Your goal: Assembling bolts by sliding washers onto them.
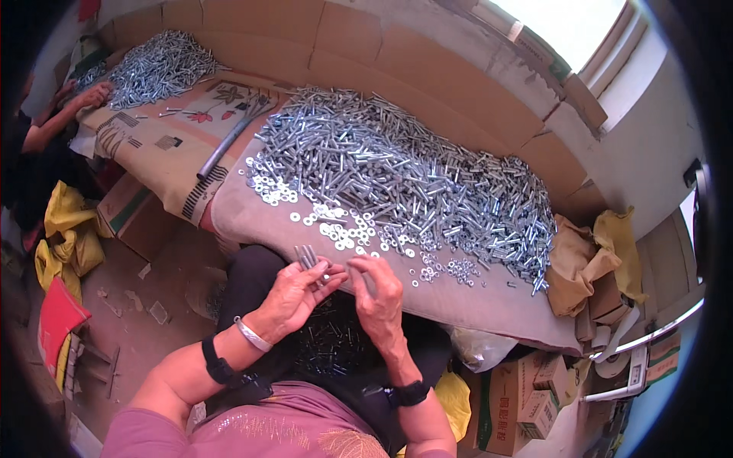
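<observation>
Several silver metal bolts (307,256) sit clamped in my left hand (294,294), near the heaped bolt pile (412,179); my right hand (378,294) fingers pinch one small washer (345,267).

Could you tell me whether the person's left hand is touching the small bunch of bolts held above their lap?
Touching. The head view shows the left hand closed around the bunch of bolts, whose ends stick up out of the fingers; the right hand is at their tips.

second bolt heap (156,69) lying far left on flowered cloth (179,137); grey tube (225,145) resting beside it; yellow sacks (65,233) slumping on floor; cardboard boxes (527,393) sitting lower right.
</observation>
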Tool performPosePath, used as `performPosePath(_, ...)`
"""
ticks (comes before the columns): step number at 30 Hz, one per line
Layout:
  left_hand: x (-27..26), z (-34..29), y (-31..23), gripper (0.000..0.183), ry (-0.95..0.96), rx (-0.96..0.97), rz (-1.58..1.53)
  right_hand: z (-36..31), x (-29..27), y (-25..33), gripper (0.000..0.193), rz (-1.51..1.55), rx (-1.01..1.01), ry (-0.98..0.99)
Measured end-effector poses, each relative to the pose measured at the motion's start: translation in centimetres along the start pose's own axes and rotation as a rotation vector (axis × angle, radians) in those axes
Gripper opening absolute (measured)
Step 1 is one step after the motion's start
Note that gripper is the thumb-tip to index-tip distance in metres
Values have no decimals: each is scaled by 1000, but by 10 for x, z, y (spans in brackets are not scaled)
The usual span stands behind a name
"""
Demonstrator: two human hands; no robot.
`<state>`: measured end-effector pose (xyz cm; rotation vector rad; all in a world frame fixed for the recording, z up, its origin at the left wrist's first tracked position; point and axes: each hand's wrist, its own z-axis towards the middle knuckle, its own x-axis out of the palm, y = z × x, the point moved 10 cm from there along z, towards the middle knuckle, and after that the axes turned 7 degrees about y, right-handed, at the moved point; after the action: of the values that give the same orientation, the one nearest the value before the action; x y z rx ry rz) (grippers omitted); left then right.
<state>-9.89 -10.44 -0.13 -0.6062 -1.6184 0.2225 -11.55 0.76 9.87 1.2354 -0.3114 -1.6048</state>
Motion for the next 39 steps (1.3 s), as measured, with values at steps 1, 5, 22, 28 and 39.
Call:
performPosePath(1, -1, -3, -7, 10, 2, 1, -3, 9, 0, -7, 12, -11, 30, -20)
performPosePath(5, -5, -14, -26, 11, -57, -5, 143, 48, 24, -22, 12, -326, -25, 0)
performPosePath(22, -8, -6, -1, 33, 13, -131, 68, 56, 41, -26, 14, -399, -102, 37)
performPosePath(28, 6, 3, 30, 28, 80, -208, -27, -3, 9, 10, 27, -258, -216, 57)
performPosePath(39, 23, 9, 45, 22, 71, -210, 140, 13, -54, -56, 17, -543, 94, -101)
